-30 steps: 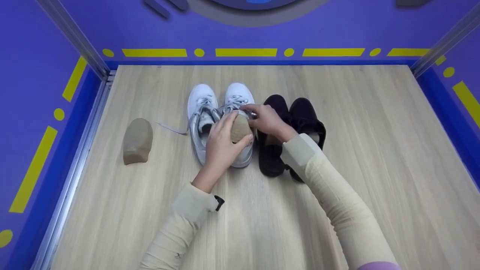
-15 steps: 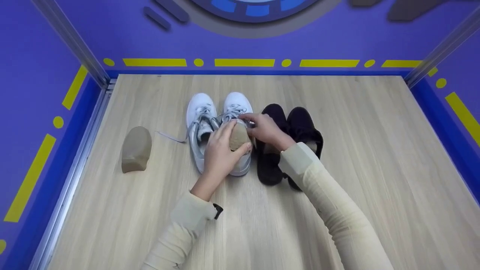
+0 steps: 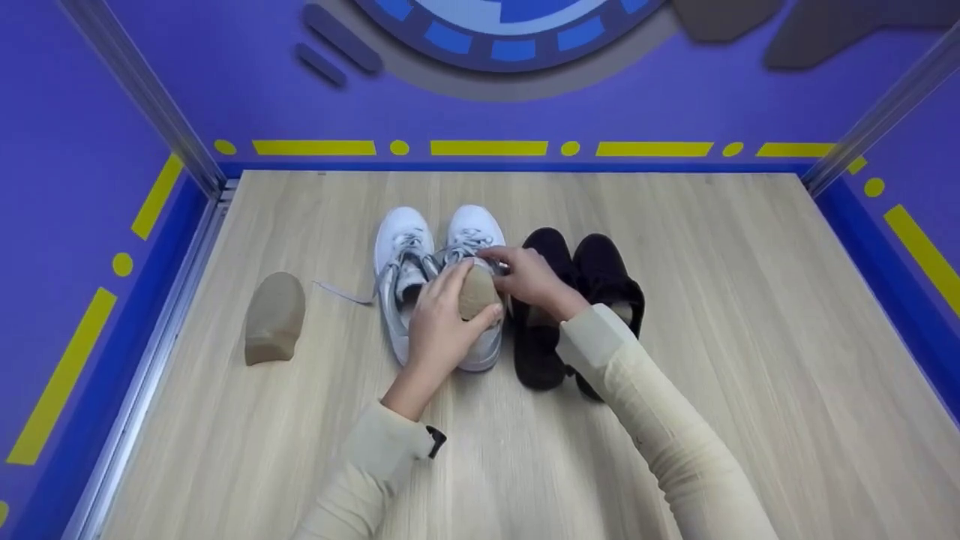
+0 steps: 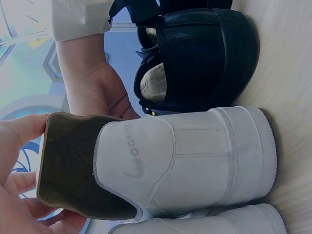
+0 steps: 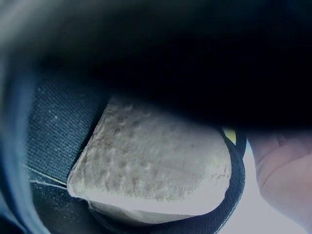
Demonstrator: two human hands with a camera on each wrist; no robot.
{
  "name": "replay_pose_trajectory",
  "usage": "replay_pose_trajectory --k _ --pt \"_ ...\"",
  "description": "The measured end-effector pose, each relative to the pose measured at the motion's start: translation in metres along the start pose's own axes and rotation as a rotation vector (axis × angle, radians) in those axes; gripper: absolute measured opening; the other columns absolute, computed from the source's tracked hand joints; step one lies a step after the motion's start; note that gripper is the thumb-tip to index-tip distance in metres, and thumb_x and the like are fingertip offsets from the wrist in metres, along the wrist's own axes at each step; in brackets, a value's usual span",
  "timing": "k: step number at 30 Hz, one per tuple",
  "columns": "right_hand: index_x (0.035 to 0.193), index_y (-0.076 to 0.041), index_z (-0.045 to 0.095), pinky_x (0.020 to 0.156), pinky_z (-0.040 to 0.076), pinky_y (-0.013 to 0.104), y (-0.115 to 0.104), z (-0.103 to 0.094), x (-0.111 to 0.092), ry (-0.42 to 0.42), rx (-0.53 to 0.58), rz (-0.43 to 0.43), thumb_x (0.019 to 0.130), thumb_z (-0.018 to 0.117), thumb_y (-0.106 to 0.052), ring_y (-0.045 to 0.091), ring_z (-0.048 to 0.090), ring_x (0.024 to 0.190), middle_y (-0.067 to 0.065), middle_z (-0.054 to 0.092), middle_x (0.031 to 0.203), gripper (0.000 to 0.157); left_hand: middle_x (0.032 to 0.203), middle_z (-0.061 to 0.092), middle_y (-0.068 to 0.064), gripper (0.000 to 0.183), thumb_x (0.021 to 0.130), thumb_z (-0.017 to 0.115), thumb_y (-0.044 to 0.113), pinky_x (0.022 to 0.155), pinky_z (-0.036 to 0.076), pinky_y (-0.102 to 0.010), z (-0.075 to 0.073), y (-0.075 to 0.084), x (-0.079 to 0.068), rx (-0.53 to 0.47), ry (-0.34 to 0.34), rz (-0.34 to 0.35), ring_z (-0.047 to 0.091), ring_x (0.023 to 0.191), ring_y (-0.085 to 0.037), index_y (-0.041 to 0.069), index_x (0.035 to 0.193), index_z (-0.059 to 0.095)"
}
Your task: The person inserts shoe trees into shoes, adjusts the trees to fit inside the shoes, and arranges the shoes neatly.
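Observation:
My left hand [image 3: 439,319] grips a brown moulded shoe insert [image 3: 474,294] from behind, thumb on its right. In the left wrist view the insert [image 4: 78,165] stands partly inside the collar of a white sneaker [image 4: 195,156], its wide end sticking out above the heel. My right hand [image 3: 532,277] holds the right side of this sneaker's opening, index finger by the tongue and laces, thumb lower down. The second white sneaker [image 3: 401,225] sits alongside to the left, its lace [image 3: 341,292] trailing on the board.
A matching brown insert [image 3: 276,319] lies on the wooden board at left. On the right, beneath my right wrist, stands a pair of dark shoes [image 3: 546,251]; the right wrist view shows a pale insert [image 5: 156,165] inside one. Blue panels [image 3: 525,112] border the board.
The head view has tilted up, so everything sits lower in the picture. Both hands keep their places on the insert and the sneaker.

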State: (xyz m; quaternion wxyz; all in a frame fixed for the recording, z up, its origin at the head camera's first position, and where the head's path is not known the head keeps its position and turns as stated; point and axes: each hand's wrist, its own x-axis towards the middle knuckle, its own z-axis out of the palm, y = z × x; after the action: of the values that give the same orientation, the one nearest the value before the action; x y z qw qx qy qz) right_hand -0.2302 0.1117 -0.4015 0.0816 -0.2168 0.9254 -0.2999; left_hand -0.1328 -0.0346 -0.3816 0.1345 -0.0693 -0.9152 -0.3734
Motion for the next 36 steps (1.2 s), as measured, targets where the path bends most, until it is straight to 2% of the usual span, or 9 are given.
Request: replay_pose_trajectory --k 11,16,23,36 --pt "0.118 -0.012 0.057 0.084 0.046 0.037 0.0003 0.0015 -0.002 0.005 -0.006 0.0 0.077 0.061 -0.014 0.023 0.059 0.097 0.008 0.06 0.116 0.041 0.128 0.05 -0.008 0.063 0.072 0.068 0.037 0.095 0.037 -0.042 0.0009 0.0002 -0.0008 0.0 -0.01 -0.014 0.046 0.117 -0.028 0.016 0.127 0.047" --pt "0.119 -0.014 0.057 0.08 0.047 0.037 -0.0002 -0.0006 -0.0012 0.004 -0.001 0.02 0.076 0.059 -0.01 0.021 0.058 0.087 0.008 0.059 0.116 0.043 0.128 0.049 -0.008 0.063 0.072 0.068 0.037 0.096 0.037 -0.042 0.0011 0.0007 0.0019 -0.003 -0.013 -0.009 0.045 0.117 -0.028 0.015 0.127 0.047" --pt "0.119 -0.013 0.057 0.087 0.045 0.038 -0.0005 0.001 0.0002 -0.01 -0.003 0.015 0.079 0.06 -0.015 0.023 0.057 0.103 0.007 0.059 0.118 0.039 0.127 0.05 -0.009 0.061 0.073 0.068 0.035 0.096 0.037 -0.041 -0.0004 -0.0001 0.003 0.01 -0.008 0.004 0.046 0.117 -0.028 0.014 0.127 0.047" --pt "0.118 -0.015 0.057 0.086 0.044 0.037 -0.0019 -0.0013 -0.0007 -0.023 0.014 0.029 0.08 0.057 -0.01 0.021 0.058 0.098 0.006 0.059 0.117 0.039 0.13 0.048 -0.007 0.062 0.073 0.067 0.037 0.098 0.035 -0.039 -0.0016 0.0014 0.008 0.009 -0.051 -0.044 0.044 0.119 -0.027 0.016 0.128 0.046"
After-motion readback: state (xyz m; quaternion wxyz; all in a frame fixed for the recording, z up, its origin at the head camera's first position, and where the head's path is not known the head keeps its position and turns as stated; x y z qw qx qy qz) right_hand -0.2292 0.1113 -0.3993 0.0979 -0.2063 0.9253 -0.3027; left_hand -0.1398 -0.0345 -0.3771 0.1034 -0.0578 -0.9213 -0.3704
